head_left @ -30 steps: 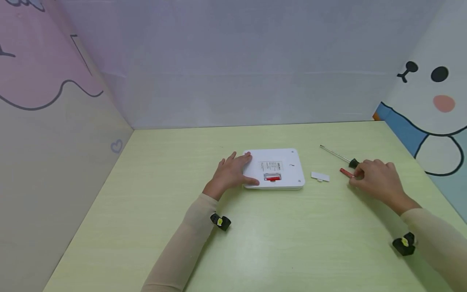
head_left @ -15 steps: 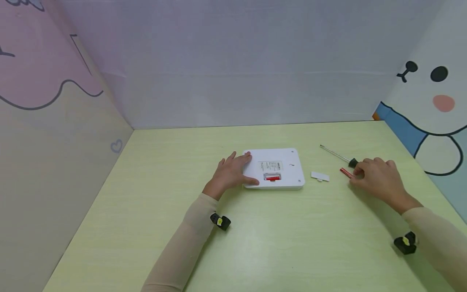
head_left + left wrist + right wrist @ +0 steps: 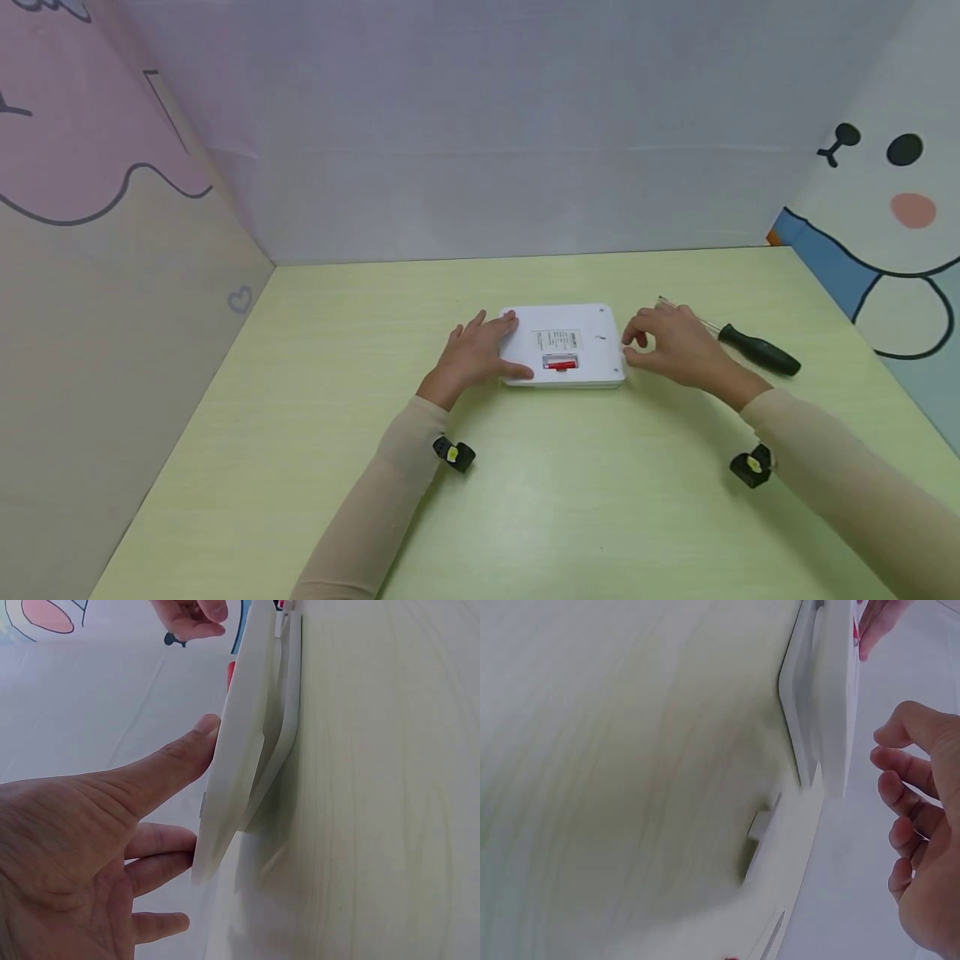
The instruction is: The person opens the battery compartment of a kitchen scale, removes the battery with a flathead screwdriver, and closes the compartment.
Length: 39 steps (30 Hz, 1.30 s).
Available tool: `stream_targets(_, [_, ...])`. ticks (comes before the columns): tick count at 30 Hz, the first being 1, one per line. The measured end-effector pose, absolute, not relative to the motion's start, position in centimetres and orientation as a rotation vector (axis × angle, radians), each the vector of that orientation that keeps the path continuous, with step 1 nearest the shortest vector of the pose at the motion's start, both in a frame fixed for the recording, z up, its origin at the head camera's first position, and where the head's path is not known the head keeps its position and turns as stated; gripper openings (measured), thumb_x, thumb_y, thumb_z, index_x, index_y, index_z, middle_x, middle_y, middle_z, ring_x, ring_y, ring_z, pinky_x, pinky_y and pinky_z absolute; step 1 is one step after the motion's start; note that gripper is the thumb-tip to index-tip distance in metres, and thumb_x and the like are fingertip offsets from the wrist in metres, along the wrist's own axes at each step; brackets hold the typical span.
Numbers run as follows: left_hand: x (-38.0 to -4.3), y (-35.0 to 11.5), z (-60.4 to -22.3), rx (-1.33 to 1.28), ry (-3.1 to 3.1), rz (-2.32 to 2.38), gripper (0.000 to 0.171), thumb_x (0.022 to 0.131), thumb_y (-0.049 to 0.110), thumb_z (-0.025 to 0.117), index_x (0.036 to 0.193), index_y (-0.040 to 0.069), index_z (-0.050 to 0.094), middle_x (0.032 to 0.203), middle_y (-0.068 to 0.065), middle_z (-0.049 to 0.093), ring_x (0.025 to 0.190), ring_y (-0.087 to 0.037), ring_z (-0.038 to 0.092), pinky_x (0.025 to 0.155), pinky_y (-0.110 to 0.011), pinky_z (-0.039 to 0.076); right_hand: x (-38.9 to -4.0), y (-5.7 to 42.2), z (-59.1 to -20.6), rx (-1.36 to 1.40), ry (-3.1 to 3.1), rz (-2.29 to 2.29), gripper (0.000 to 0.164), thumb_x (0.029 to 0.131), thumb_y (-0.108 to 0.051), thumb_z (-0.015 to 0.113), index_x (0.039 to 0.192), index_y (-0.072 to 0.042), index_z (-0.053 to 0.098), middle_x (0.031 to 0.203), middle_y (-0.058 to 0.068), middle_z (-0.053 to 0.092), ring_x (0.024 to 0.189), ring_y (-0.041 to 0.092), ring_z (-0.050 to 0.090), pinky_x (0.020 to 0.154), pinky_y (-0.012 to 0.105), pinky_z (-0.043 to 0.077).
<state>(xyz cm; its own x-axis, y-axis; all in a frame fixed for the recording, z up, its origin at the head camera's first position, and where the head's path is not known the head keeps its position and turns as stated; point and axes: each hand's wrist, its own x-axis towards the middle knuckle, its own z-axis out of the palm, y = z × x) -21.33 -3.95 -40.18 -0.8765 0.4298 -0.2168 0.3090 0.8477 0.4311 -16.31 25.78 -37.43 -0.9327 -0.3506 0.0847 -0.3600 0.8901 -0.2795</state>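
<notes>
A white device (image 3: 577, 321) lies back side up on the table, a label and an uncovered battery slot showing. Inside the slot is a red battery (image 3: 560, 365). My left hand (image 3: 476, 354) rests on its left end, thumb and fingers spread; in the left wrist view the thumb touches the upper face. At the device's right end hovers my right hand (image 3: 667, 346), fingers loosely bent, thumb near the index finger, nothing visible between them. Below it the right wrist view shows the small white battery cover (image 3: 761, 832) on the table, hidden by the hand in the head view.
Behind the right hand lies a screwdriver (image 3: 759, 348) with a black handle, its shaft partly covered by the hand. A bit of something red (image 3: 731, 958) shows at the bottom of the right wrist view. Printed panels (image 3: 480, 200) border the table's back and sides.
My right hand has let go of a red battery near the screwdriver and moved left to the device's right end, uncovering the screwdriver handle. The left hand stays in place.
</notes>
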Motion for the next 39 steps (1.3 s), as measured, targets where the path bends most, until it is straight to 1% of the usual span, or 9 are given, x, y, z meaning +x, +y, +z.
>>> stream_targets(7, [-21.3, -4.0, -40.1, 0.554, 2.717, 0.568, 0.097, 0.075, 0.054, 0.079, 0.154, 0.024, 0.032, 0.161, 0.009, 0.027, 0.152, -0.029, 0.012, 0.121, -0.056, 0.011, -17.1, 22.2, -38.0, 0.718, -3.032, 0.531, 0.007, 0.084, -0.019, 0.069, 0.089, -0.016, 0.072, 0.075, -0.005, 0.055, 0.078, 0.017, 0.045, 0.070, 0.034, 0.028])
stream_targets(15, [-21.3, -3.9, -40.0, 0.541, 2.713, 0.557, 0.096, 0.076, 0.054, 0.078, 0.154, 0.024, 0.032, 0.161, 0.009, 0.028, 0.152, -0.028, 0.012, 0.121, -0.055, 0.011, -17.6, 20.4, -38.7, 0.849, -3.023, 0.429, 0.005, 0.082, -0.019, 0.069, 0.085, -0.018, 0.073, 0.074, -0.008, 0.054, 0.077, 0.015, 0.045, 0.068, 0.032, 0.028])
stream_targets(22, [-21.3, -3.9, -40.1, 0.547, 2.716, 0.554, 0.097, 0.075, 0.056, 0.078, 0.154, 0.025, 0.032, 0.161, 0.010, 0.027, 0.153, -0.028, 0.011, 0.121, -0.055, 0.011, -17.6, 19.8, -38.4, 0.865, -3.038, 0.375, 0.007, 0.082, -0.019, 0.069, 0.086, -0.016, 0.074, 0.074, -0.007, 0.056, 0.077, 0.015, 0.045, 0.067, 0.031, 0.029])
stream_targets(28, [-21.4, -3.9, -40.3, 0.565, 2.729, 0.522, 0.098, 0.075, 0.058, 0.077, 0.154, 0.025, 0.031, 0.161, 0.010, 0.027, 0.152, -0.029, 0.013, 0.120, -0.057, 0.013, -17.8, 19.7, -38.5, 0.845, -3.062, 0.390, 0.005, 0.082, -0.021, 0.072, 0.086, -0.018, 0.074, 0.076, -0.007, 0.057, 0.079, 0.016, 0.047, 0.070, 0.032, 0.032])
stream_targets(39, [-21.4, -3.9, -40.1, 0.551, 2.722, 0.533, 0.097, 0.075, 0.056, 0.078, 0.154, 0.024, 0.031, 0.161, 0.010, 0.027, 0.152, -0.029, 0.013, 0.120, -0.057, 0.012, -17.7, 19.6, -38.8, 0.816, -3.038, 0.441, 0.006, 0.081, -0.022, 0.073, 0.082, -0.017, 0.073, 0.072, -0.007, 0.055, 0.078, 0.015, 0.047, 0.071, 0.033, 0.031])
